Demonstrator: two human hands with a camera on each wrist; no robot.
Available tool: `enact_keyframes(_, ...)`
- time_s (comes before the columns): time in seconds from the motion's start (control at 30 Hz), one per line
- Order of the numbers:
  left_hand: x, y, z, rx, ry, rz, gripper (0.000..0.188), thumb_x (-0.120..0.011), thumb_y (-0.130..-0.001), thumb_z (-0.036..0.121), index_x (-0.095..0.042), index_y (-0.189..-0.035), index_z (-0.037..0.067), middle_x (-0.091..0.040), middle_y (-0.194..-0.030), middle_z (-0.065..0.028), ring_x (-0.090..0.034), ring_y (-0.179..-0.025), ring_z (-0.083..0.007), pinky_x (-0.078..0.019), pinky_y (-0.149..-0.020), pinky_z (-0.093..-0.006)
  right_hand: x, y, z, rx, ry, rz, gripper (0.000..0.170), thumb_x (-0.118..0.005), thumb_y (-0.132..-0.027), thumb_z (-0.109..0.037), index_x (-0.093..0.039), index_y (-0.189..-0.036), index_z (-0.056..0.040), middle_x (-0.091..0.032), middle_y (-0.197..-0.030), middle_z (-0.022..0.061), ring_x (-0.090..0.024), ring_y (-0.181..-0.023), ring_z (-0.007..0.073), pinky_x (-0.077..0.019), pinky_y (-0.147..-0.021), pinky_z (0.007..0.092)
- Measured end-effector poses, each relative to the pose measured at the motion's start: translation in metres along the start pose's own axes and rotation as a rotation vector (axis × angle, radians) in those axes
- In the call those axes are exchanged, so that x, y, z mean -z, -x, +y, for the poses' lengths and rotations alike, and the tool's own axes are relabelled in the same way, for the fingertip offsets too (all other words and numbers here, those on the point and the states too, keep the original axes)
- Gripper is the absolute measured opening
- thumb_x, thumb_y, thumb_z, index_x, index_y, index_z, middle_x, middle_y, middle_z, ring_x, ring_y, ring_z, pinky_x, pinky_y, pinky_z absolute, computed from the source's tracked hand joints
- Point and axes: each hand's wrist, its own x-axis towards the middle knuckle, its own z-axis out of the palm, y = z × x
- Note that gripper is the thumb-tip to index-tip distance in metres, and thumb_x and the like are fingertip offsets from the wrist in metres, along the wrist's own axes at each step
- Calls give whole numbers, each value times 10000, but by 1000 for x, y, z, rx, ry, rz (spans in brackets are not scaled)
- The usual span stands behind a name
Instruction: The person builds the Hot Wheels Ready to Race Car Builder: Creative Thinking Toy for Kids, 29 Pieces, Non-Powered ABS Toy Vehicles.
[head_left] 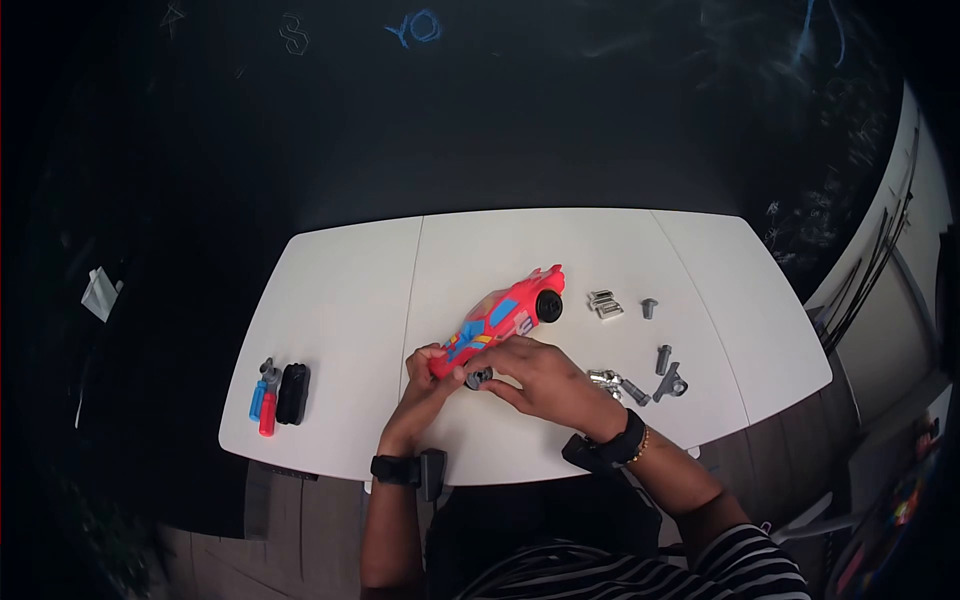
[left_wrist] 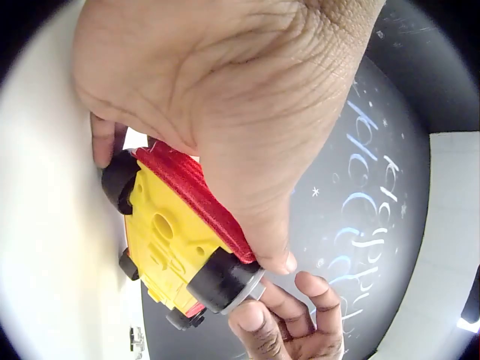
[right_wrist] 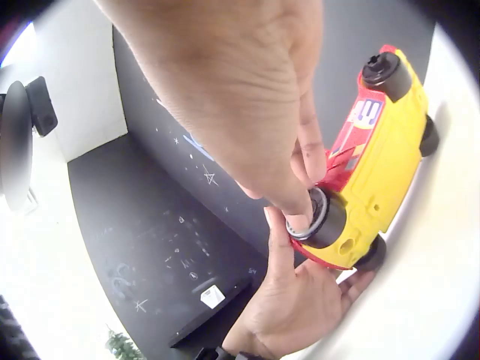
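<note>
A red toy car (head_left: 497, 318) with blue and yellow markings is tilted over the white table, its yellow underside (left_wrist: 166, 225) showing in both wrist views. My left hand (head_left: 412, 392) grips the car's near end, fingers round the body. On that end sits a black wheel (right_wrist: 330, 223) with a grey wheel rim (left_wrist: 241, 291) in its outer face. My right hand (head_left: 550, 378) pinches this rim, the thumb pressing its face in the right wrist view. The far wheel (head_left: 549, 306) is plain black in the head view.
Right of the car lie silver parts (head_left: 604, 304), grey bolts (head_left: 649, 308) and a grey bracket (head_left: 672, 383). More shiny pieces (head_left: 605, 380) sit by my right wrist. At the left are a red-handled tool (head_left: 267, 412), a blue-handled one (head_left: 257, 400) and a black case (head_left: 292, 393).
</note>
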Motion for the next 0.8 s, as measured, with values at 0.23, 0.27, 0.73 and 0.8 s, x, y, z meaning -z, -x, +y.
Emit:
enact_keyframes(0.23, -3, -4, -9, -14, 6, 37, 718, -770, -939, 530, -400, -1380, 100, -311, -1449, -153, -322, -1432, -295, -340, -1186, -390, -8, 5, -1, -261, -139, -11, 295, -811, -914, -104, -611, -1128, -65, -752, -1002, 108, -771, -894, 230, -620, -747, 342)
enact_keyframes(0.27, -5, -3, -6, -18, -4, 67, 719, -784, -931, 520, -407, -1373, 95, -312, -1446, -157, -333, -1418, -294, -347, -1180, -389, -12, 7, -1, -381, -257, 36, 344, -831, -898, -94, -560, -1104, -48, -757, -974, 115, -780, -896, 215, -623, -747, 322)
enact_keyframes(0.73, -56, 3, 36, -92, 27, 498, 681, -833, -886, 544, -554, -1177, -4, -442, -1297, -164, -489, -1252, -250, -424, -1080, -385, -4, 19, 34, -805, -834, 400, 511, -851, -903, -171, -410, -1154, -111, -699, -1064, 86, -723, -957, 173, -572, -888, 331)
enact_keyframes(0.8, -60, 8, 49, 38, 134, 480, 714, -790, -906, 594, -543, -1179, -17, -437, -1285, -157, -510, -1206, -233, -422, -1072, -374, -2, 22, 39, -1016, -996, 477, 555, -857, -910, -260, -423, -1225, -117, -654, -1164, 90, -689, -1026, 178, -552, -948, 350)
